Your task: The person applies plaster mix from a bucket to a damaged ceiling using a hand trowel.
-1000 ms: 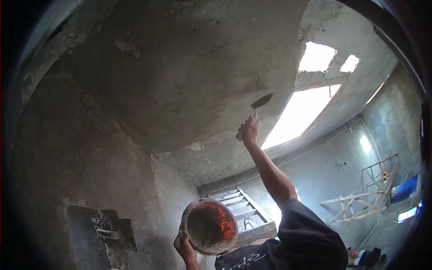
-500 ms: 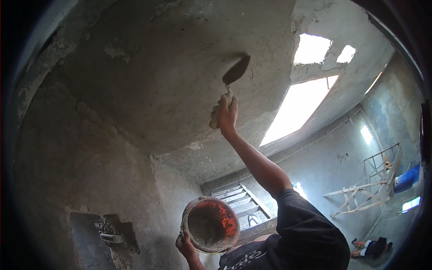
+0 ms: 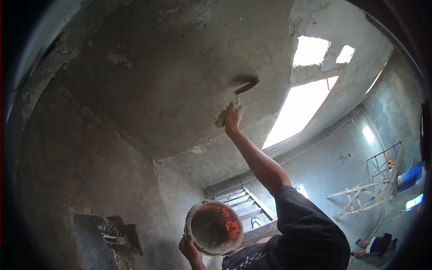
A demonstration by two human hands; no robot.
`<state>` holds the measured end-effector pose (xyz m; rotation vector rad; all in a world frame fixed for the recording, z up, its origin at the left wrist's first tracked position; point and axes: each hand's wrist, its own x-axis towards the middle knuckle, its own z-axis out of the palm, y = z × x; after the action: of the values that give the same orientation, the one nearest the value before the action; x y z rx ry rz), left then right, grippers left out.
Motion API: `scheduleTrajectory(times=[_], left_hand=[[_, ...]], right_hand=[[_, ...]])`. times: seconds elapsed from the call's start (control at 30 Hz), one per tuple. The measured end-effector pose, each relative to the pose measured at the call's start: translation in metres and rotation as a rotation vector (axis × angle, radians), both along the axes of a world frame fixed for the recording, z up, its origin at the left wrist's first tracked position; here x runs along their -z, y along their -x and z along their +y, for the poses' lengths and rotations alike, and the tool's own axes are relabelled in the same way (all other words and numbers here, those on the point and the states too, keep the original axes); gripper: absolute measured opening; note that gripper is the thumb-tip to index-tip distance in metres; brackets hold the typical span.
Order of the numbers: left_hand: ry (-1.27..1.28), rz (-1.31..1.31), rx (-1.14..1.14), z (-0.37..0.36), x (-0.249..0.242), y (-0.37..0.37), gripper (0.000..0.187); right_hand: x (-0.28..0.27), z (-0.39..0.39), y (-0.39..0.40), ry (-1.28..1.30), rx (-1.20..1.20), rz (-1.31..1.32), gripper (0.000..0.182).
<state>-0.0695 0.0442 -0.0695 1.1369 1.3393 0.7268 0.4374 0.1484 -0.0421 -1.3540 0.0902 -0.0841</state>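
My right hand [image 3: 232,116] is raised high with its fingers closed around the handle of a trowel [image 3: 246,87]. The narrow, pointed blade is tilted, showing nearly edge-on, close to the rough plastered surface [image 3: 180,85] above, with a dark shadow beside it. Lower down, my left hand [image 3: 189,248] grips the rim of a mortar-crusted bucket [image 3: 213,228]. Its inside is tipped toward the camera, with orange-red showing through grey smears on one side. Grey material lies in the bottom.
Bright openings [image 3: 294,112] cut through the plastered surface at right. Behind the bucket is a wooden ladder-like frame [image 3: 245,204] with sandals on it. Scaffolding [image 3: 364,193], a blue drum [image 3: 409,177] and another person [image 3: 378,245] appear far right. A recess with a small box [image 3: 114,239] is lower left.
The trowel has moved down and slightly right, its blade turning from broad side to nearly edge-on. My right hand has lowered a little; the bucket remains in my left hand.
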Motion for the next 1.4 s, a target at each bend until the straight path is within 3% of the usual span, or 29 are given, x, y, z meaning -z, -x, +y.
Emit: scheduleTrajectory(times=[0.17, 0.23, 0.33, 0.43, 0.47, 0.53, 0.57, 0.67, 0.73, 0.9, 1.07, 1.17, 1.27, 1.33, 1.4], left_hand=[[0.051, -0.095, -0.055, -0.003, 0.015, 0.006, 0.023], [0.042, -0.064, -0.095, -0.001, 0.017, 0.004, 0.023], [0.006, -0.054, -0.115, -0.001, 0.019, 0.003, 0.025], [-0.011, 0.032, -0.030, -0.001, 0.010, 0.007, 0.027], [-0.024, 0.081, -0.016, -0.001, 0.009, 0.008, 0.029], [-0.026, -0.059, -0.075, -0.004, 0.014, 0.005, 0.029], [0.001, -0.057, -0.104, -0.007, -0.003, -0.005, 0.021], [0.012, -0.016, -0.078, -0.006, 0.008, 0.001, 0.021], [0.019, 0.031, -0.042, -0.003, 0.019, 0.010, 0.022], [-0.025, 0.052, 0.010, -0.005, 0.058, 0.024, 0.024], [0.000, 0.010, -0.048, -0.010, 0.027, 0.012, 0.024], [-0.004, -0.031, -0.127, -0.012, 0.046, 0.016, 0.025], [-0.011, -0.024, -0.111, -0.010, 0.056, 0.021, 0.025], [-0.010, -0.031, -0.075, -0.009, 0.052, 0.020, 0.025], [0.016, -0.003, -0.091, -0.010, 0.041, 0.019, 0.025]], right_hand=[[-0.055, 0.010, 0.038, 0.069, -0.024, -0.025, 0.039], [-0.076, 0.005, 0.058, 0.109, -0.118, -0.263, 0.043], [-0.081, -0.004, 0.075, 0.177, -0.270, -0.421, 0.044], [-0.069, -0.009, 0.083, 0.290, -0.170, -0.578, 0.040], [-0.072, -0.015, 0.087, 0.292, -0.183, -0.598, 0.040], [-0.083, -0.028, 0.084, 0.257, -0.269, -0.460, 0.044], [-0.088, -0.029, 0.076, 0.261, -0.286, -0.481, 0.044], [-0.113, -0.028, 0.056, 0.248, -0.253, -0.591, 0.048], [-0.151, -0.024, 0.045, 0.430, -0.053, -0.970, 0.051], [-0.193, 0.001, 0.018, 0.476, 0.037, -0.981, 0.050], [-0.194, 0.007, 0.009, 0.481, 0.169, -0.888, 0.050], [-0.181, 0.011, 0.006, 0.532, 0.045, -0.802, 0.051], [-0.153, 0.003, 0.019, 0.557, -0.045, -1.006, 0.051], [-0.152, -0.010, 0.032, 0.570, -0.246, -1.138, 0.044], [-0.165, -0.015, 0.029, 0.539, -0.146, -1.034, 0.043]])
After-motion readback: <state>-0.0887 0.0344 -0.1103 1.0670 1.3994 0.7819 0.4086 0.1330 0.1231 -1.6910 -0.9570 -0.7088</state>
